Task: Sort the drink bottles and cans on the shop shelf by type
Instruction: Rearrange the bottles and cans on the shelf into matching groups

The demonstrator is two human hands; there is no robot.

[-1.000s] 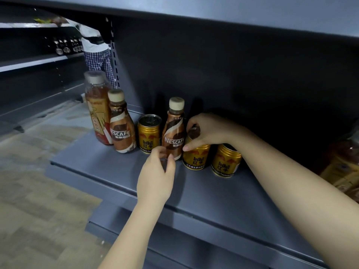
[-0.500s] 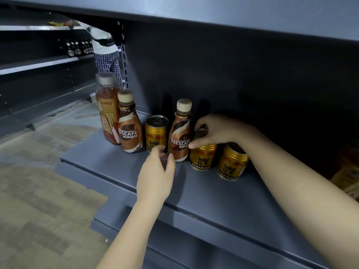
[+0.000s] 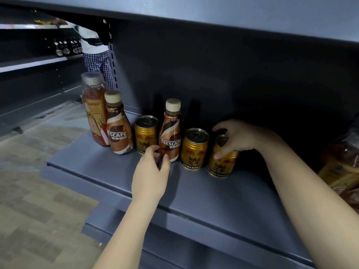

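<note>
Because the brown plastic Nescafé bottle (image 3: 170,133) stands between gold Red Bull cans, our left hand (image 3: 150,172) pinches its base while our right hand (image 3: 236,137) holds the rightmost gold can (image 3: 223,160) from above.

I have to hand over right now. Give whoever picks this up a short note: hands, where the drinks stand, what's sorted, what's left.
Left hand: fingers at the base of the right Nescafe bottle, grip unclear.
Right hand: holds the rightmost can, which is tilted.
Row on the shelf, left to right: tea bottle, left Nescafe bottle, left can, right Nescafe bottle, middle can, rightmost can.
Done: little; types are mixed.
Left: probably move the left can over to the other cans and bring the Nescafe bottles together.
</note>
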